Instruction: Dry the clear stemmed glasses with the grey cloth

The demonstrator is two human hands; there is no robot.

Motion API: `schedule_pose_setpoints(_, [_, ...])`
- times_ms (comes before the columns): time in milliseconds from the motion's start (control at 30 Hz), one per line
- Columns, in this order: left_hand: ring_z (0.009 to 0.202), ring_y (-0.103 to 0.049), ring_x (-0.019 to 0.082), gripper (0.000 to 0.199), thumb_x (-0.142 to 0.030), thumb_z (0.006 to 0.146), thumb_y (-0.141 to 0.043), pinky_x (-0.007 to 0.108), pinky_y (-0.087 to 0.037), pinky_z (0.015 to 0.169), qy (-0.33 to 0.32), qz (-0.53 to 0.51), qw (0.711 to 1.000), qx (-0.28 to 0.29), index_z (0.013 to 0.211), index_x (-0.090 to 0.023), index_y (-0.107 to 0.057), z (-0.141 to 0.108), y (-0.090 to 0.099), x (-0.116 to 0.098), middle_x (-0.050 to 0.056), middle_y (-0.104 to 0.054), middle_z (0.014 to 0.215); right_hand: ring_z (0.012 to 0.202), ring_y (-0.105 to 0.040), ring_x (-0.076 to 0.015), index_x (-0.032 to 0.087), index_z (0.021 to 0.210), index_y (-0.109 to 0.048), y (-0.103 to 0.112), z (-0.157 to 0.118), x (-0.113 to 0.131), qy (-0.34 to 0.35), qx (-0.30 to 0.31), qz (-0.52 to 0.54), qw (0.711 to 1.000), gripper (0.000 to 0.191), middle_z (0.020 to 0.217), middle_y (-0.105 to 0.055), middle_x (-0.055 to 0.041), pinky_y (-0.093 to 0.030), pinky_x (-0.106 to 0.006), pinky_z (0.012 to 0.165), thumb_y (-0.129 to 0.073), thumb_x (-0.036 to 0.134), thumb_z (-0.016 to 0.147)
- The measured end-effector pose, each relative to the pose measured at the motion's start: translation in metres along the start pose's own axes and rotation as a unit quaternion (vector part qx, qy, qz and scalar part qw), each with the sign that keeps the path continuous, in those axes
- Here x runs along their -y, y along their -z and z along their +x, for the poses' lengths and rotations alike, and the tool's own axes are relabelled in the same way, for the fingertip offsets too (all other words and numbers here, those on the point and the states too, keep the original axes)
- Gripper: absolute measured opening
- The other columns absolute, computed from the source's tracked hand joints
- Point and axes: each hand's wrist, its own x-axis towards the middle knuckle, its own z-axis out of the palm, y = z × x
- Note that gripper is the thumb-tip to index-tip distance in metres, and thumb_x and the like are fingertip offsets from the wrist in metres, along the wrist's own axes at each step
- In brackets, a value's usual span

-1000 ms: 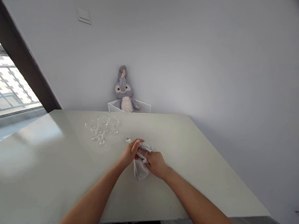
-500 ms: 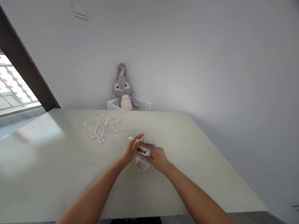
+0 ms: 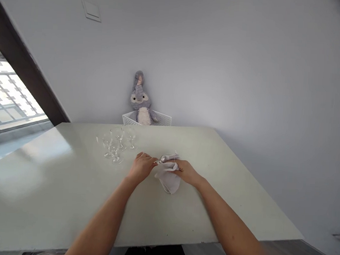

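Note:
Over the middle of the table, a clear stemmed glass [image 3: 162, 159] lies on its side between my hands. My left hand [image 3: 143, 167] has its fingers closed at the glass's stem end, on the left. A pale grey cloth [image 3: 169, 180] is bunched against the glass and hangs down in front of it. My right hand [image 3: 186, 171] grips this cloth at the bowl side, with its fingers partly hidden in the folds. Much of the bowl is covered by cloth and fingers.
Several clear stemmed glasses [image 3: 115, 150] stand upright in a group at the table's back left. A grey plush toy [image 3: 144, 109] sits in a white basket [image 3: 165, 119] behind the far edge of the pale table [image 3: 225, 209], against the wall.
My left hand has moved left and turned palm down, its fingers now at the stem end. My right hand has shifted slightly right, and the cloth hangs more spread out.

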Motion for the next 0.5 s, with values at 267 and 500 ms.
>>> schedule_pose_setpoints(267, [0.073,-0.057,0.022,0.024,-0.03,0.083,-0.042,0.034,-0.036,0.071,0.109,0.025,0.994,-0.009,0.087,-0.02,-0.063,-0.002,0.001,0.015,0.007,-0.064,0.067,0.09,-0.056,-0.0215,0.022,0.109,-0.057,0.017,-0.002,-0.014,-0.064,-0.177,-0.072,0.98,0.036,0.1,-0.064,-0.0041,-0.042,-0.033,0.079,-0.039,0.04,0.084])
schedule_pose_setpoints(500, [0.076,-0.053,0.021,0.017,-0.024,0.082,-0.045,0.034,-0.034,0.071,0.022,0.076,0.997,-0.019,0.089,-0.019,-0.059,-0.002,-0.001,-0.006,0.006,-0.062,0.069,0.126,-0.019,-0.0304,0.023,0.127,-0.04,-0.004,-0.002,0.021,0.107,-0.123,-0.303,0.939,0.056,0.126,-0.047,-0.0062,-0.005,-0.049,0.102,-0.047,0.049,0.077])
